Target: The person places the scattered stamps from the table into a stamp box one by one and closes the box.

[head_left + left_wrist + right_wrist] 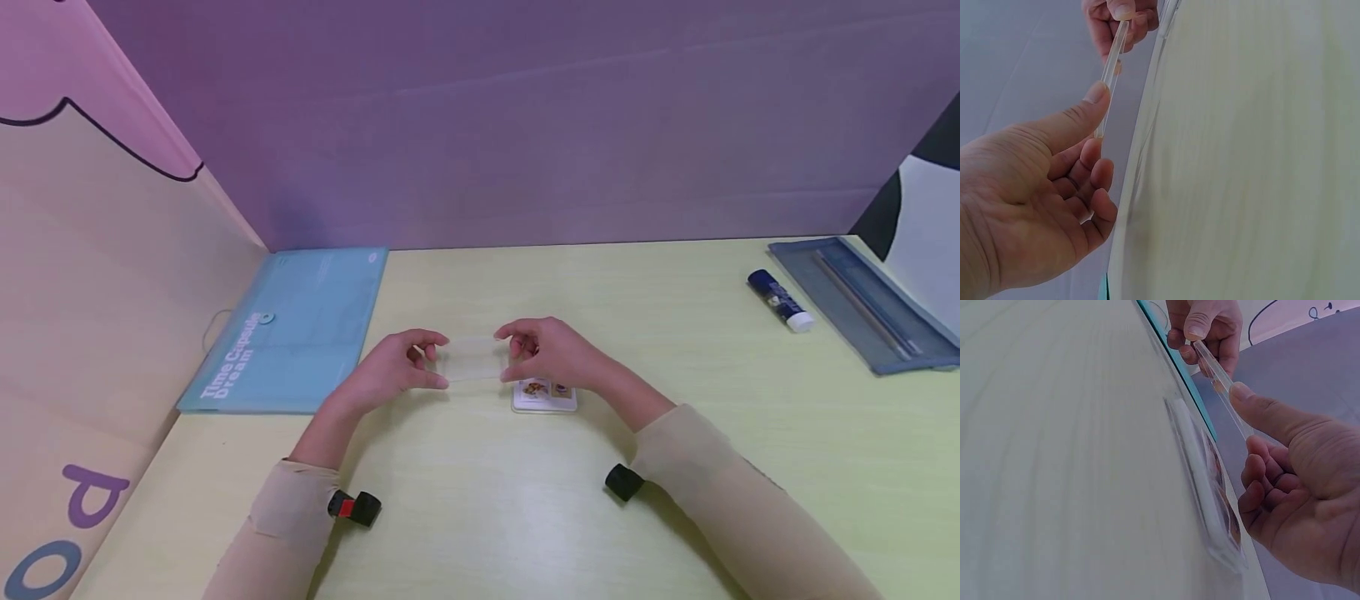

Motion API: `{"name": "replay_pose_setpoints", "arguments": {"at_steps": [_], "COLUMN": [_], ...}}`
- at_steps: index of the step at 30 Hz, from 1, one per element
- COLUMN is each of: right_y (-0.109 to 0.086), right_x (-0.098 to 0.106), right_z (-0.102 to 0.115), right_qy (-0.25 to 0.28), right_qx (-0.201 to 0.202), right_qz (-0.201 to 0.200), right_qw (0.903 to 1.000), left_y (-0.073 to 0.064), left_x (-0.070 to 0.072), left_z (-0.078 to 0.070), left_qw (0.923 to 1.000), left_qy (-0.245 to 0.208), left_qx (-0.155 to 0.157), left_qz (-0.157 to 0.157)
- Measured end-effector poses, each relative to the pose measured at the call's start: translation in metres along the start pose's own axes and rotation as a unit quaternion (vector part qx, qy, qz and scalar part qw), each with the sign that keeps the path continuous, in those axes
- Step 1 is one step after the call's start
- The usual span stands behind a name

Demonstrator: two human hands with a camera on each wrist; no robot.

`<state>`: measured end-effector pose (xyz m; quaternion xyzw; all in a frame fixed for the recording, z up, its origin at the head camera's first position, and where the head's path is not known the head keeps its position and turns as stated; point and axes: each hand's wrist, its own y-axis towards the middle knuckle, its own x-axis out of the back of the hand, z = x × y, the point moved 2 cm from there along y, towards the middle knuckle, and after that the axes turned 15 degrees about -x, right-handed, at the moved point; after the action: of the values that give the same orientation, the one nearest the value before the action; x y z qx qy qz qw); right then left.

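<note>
Between both hands a thin, clear plastic piece, shaped like a shallow box lid (472,360), is held above the table. My left hand (393,364) pinches its left end between thumb and fingers. The right hand (553,354) pinches the opposite end the same way. Seen edge-on in the left wrist view, the clear lid (1110,75) has a raised rim. Just below the right hand lies a small stack of printed cards (545,397), partly hidden by that hand. The right wrist view shows the cards (1207,481) in a clear plastic tray on the table.
A blue document folder (307,333) lies at the table's left edge. At the right are a dark blue glue stick (780,300) and a grey-blue mesh pouch (862,308) with a long thin item inside. A purple partition (525,125) stands along the back.
</note>
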<state>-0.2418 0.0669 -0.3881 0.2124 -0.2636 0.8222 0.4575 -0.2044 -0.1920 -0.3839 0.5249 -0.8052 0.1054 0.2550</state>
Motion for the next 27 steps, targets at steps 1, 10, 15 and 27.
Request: {"name": "replay_pose_setpoints", "arguments": {"at_steps": [1, 10, 15, 27], "right_y": [-0.001, -0.011, -0.017, -0.032], "right_x": [0.001, 0.006, 0.01, 0.017], "right_z": [0.0, -0.007, -0.012, -0.024], "right_qy": [0.002, -0.002, -0.008, 0.001], "right_qx": [-0.002, -0.018, -0.023, -0.024], "right_qz": [0.0, -0.008, -0.015, -0.024], "right_qw": [1.0, 0.9998, 0.9996, 0.9994], "left_y": [0.001, 0.009, 0.011, 0.019], "left_x": [-0.001, -0.011, -0.016, -0.031], "left_z": [-0.001, -0.006, -0.008, -0.013], "left_qw": [1.0, 0.9998, 0.9995, 0.9991], "left_qy": [0.0, 0.001, -0.006, -0.004], "left_qx": [-0.001, -0.016, -0.022, -0.026], "left_qz": [0.001, 0.014, 0.021, 0.034]}}
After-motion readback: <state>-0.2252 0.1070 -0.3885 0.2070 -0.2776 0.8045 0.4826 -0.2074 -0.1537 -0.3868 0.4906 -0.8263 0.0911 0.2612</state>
